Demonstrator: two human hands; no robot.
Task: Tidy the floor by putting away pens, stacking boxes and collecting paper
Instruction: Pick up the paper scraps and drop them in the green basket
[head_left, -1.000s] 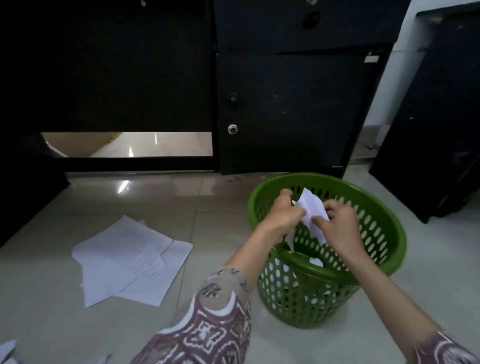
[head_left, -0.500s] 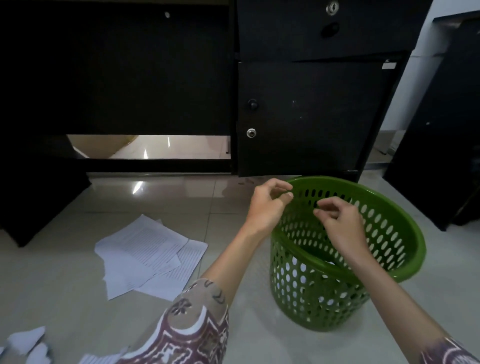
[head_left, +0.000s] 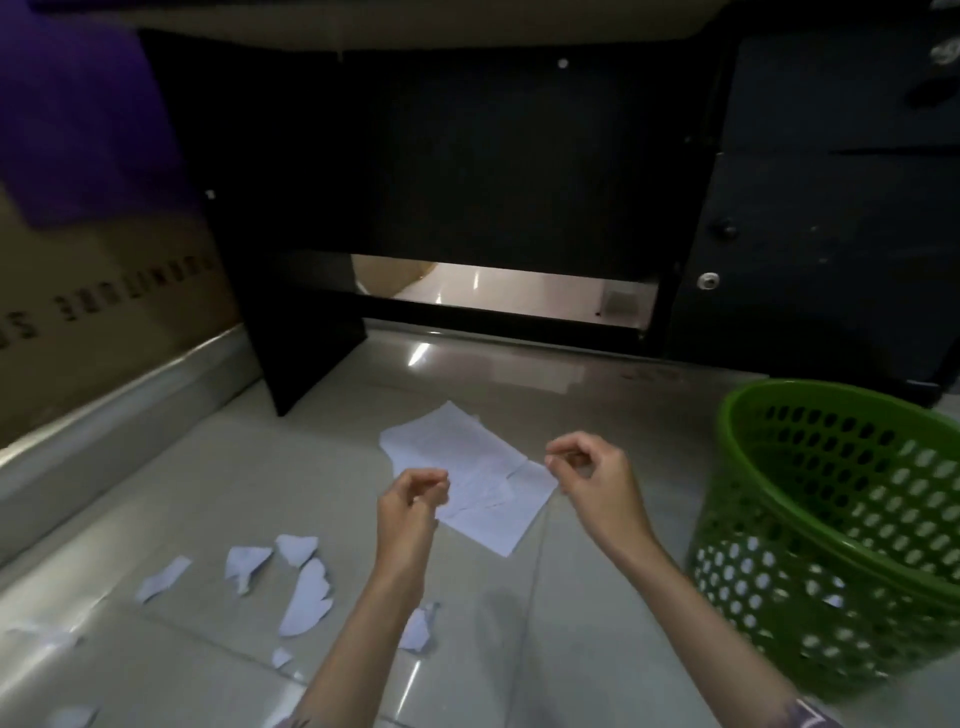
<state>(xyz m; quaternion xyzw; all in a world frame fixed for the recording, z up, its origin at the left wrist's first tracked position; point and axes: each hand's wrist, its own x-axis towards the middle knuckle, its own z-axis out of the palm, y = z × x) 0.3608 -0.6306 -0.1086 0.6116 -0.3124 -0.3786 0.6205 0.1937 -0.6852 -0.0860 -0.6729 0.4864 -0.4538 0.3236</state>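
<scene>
Both hands, left (head_left: 410, 501) and right (head_left: 597, 475), hover loosely curled and empty above torn paper scraps (head_left: 306, 592) on the floor (head_left: 156, 493). Beyond lie printed sheets (head_left: 467, 478); the green basket (head_left: 841, 525) stands right.

Green basket (head_left: 841, 525) cut off at right edge; contents barely visible thru holes. Box lettering (head_left: 104, 296) blurred, unreadable. Paper scraps (head_left: 31, 631) far left smeared. Sheet print (head_left: 457, 452) too small to read.
</scene>
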